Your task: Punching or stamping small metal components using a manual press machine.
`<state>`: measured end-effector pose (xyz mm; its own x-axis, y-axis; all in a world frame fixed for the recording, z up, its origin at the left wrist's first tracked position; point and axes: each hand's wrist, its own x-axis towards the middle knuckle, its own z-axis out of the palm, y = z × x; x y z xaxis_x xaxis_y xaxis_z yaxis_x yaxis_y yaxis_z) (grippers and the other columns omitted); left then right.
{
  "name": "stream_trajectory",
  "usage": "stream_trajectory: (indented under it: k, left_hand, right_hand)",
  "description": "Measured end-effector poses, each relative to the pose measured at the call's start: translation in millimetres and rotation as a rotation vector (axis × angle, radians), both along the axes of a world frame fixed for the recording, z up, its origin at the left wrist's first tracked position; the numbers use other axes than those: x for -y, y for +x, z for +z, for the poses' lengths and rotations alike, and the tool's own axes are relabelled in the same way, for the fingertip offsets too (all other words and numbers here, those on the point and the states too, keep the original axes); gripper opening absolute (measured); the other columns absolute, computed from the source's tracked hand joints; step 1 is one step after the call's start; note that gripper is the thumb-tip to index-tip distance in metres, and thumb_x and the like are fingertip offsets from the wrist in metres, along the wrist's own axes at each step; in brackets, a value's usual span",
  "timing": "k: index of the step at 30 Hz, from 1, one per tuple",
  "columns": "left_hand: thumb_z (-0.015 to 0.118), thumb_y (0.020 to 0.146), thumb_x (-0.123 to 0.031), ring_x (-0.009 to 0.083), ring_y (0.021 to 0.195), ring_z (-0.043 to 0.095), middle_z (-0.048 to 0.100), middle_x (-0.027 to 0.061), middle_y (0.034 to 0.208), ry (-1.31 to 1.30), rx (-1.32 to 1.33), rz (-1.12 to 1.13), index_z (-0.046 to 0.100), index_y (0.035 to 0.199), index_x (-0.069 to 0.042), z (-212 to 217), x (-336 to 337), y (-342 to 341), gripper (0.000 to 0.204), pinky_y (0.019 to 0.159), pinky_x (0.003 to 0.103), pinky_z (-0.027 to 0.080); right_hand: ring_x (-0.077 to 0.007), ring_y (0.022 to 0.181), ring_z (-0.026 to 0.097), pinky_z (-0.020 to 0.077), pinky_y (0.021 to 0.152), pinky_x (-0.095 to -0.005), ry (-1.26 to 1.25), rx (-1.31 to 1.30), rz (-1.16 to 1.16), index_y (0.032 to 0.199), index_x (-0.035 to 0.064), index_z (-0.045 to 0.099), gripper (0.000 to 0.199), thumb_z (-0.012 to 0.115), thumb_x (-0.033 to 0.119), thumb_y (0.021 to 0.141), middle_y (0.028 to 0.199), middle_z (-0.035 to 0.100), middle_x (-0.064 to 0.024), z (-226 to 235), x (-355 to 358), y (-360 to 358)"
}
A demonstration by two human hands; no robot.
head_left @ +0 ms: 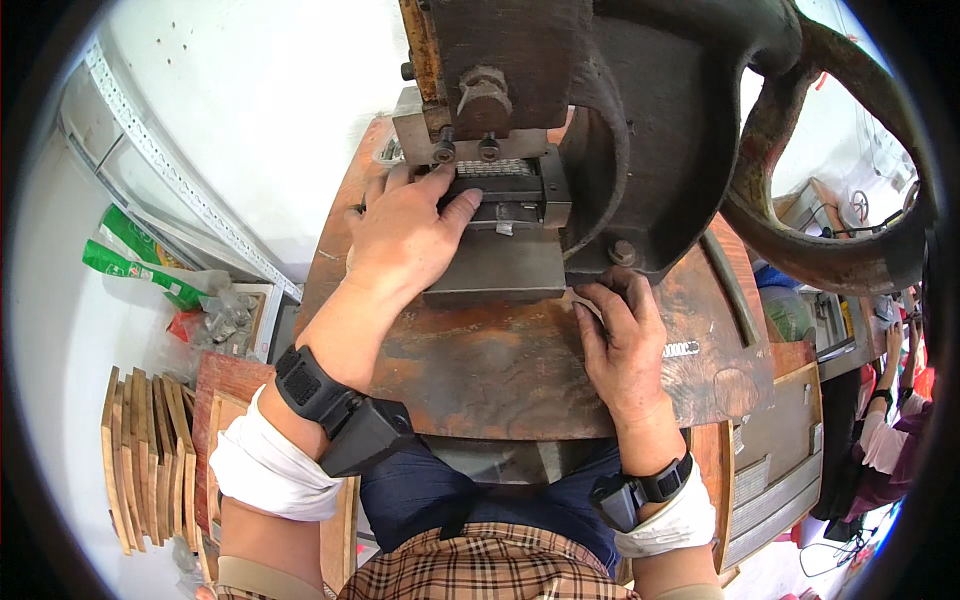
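Observation:
My left hand (410,225) reaches over the metal die (515,188) under the press head, with its fingers spread and its index finger and thumb touching the block's left part. Its other fingertips are hidden behind the die's left side. A row of small pale metal pieces (497,168) shows in the gap above the dark bar. My right hand (625,335) hovers at the front right corner of the steel base plate (500,268). Its fingers are bent, thumb and index finger slightly apart, with nothing visible between them. A short perforated metal strip (681,349) lies just beside that hand.
The dark press frame (670,130) and its large wheel (770,170) rise at the right. A metal rod (730,287) lies on the worn worktable (480,385). Wooden boards (150,460) stand at the left. Another person (890,440) is at far right.

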<state>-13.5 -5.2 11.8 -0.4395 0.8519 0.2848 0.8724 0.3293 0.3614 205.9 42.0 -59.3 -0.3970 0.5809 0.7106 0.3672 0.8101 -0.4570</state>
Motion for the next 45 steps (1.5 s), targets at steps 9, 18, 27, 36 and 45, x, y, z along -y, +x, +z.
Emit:
stream_trajectory:
  k: [9,18,27,36,45]
  left_hand:
    - [0.054,0.092,-0.047,0.0384,0.118,0.050,0.059,0.0176,0.119,-0.032,0.001,0.028,0.060,0.128,-0.013,2.2,-1.5,-7.5,0.050,0.095,0.061,0.031]
    - [0.057,0.092,-0.043,0.0363,0.119,0.047,0.058,0.0158,0.122,0.046,-0.189,0.051,0.061,0.125,-0.009,-3.0,1.2,4.2,0.048,0.098,0.055,0.033]
    - [0.059,0.088,-0.047,0.0382,0.108,0.059,0.066,0.0210,0.110,0.028,0.191,-0.085,0.062,0.122,-0.005,1.3,-11.4,-13.1,0.054,0.092,0.052,0.042]
    - [0.068,0.083,-0.041,0.0370,0.110,0.051,0.060,0.0176,0.109,0.267,0.047,0.025,0.068,0.113,-0.005,-17.2,-5.5,-1.5,0.046,0.091,0.051,0.038]
    - [0.070,0.081,-0.039,0.0337,0.110,0.049,0.061,0.0149,0.104,0.282,0.033,0.028,0.073,0.107,-0.010,-12.7,-5.1,-6.6,0.038,0.094,0.049,0.034]
  right_hand:
    - [-0.0313,0.087,0.061,0.0525,0.074,-0.0383,-0.022,0.025,0.002,0.093,0.0039,0.068,0.020,0.072,0.002,0.073,0.102,0.059,-0.0163,-1.0,-1.8,0.3]
    - [-0.0314,0.088,0.061,0.0526,0.075,-0.0387,-0.029,0.067,-0.003,0.093,0.0050,0.068,0.019,0.071,0.004,0.074,0.103,0.060,-0.0166,-2.4,-1.5,1.0]
    - [-0.0304,0.086,0.060,0.0516,0.072,-0.0392,0.001,0.057,0.014,0.093,0.0048,0.067,0.019,0.070,0.005,0.074,0.101,0.059,-0.0149,-1.9,-1.0,-0.4]
    - [-0.0310,0.087,0.060,0.0519,0.073,-0.0392,0.002,0.054,0.015,0.093,0.0046,0.067,0.018,0.070,0.005,0.075,0.101,0.059,-0.0151,-4.2,-2.9,1.2]
    - [-0.0310,0.087,0.060,0.0517,0.073,-0.0398,-0.021,0.078,0.024,0.092,0.0039,0.067,0.018,0.071,0.005,0.075,0.101,0.059,-0.0153,-3.8,-1.9,0.4]
